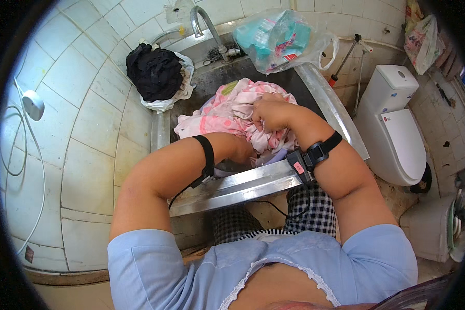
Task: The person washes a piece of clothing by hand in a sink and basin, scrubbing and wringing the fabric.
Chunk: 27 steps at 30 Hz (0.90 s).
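Observation:
A bundle of pink-and-white patterned cloth (224,112) lies heaped in the metal sink (314,93) before me. My right hand (270,111) is on the right side of the heap, with its fingers curled into the folds. My left hand (243,150) reaches in low at the near side; cloth and its own wrist hide the fingers, so its grip cannot be made out. Under the cloth, close to the front rim, shows part of a light purple basin (276,156).
A black cloth bundle (153,71) in a white bag sits at the sink's back left corner. Behind the sink rises a curved metal faucet (205,23). A clear plastic bag (279,40) with teal packs rests on the back right rim. A white toilet (401,143) stands to the right.

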Tool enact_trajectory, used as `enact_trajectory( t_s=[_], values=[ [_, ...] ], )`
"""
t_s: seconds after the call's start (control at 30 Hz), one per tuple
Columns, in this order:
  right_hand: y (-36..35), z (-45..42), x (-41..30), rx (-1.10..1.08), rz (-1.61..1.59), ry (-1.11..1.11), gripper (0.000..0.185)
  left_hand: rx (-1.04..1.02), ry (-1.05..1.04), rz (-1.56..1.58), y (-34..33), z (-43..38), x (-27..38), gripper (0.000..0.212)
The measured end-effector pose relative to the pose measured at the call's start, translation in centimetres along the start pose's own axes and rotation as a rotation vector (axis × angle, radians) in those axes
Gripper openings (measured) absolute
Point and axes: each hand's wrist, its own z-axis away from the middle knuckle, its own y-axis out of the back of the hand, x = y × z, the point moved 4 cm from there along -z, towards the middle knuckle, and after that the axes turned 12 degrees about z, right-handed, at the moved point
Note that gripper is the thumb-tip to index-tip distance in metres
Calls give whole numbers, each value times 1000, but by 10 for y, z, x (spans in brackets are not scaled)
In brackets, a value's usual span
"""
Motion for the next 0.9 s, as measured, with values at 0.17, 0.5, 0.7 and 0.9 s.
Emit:
enact_trajectory(
  t_s=[0.17, 0.5, 0.7, 0.9],
  values=[
    [-5, -3, -2, 76, 33, -16, 19, -63, 58, 67, -1, 2, 0, 43],
    [-8, -5, 2, 46, -40, -54, 24, 2, 26, 258, 0, -4, -11, 43],
    [1, -1, -2, 156, -59, -5, 31, 282, 7, 677, 40, 60, -14, 42],
    [8, 4, -2, 119, -42, -63, 29, 905, -97, 1490, 73, 126, -22, 22]
  ],
)
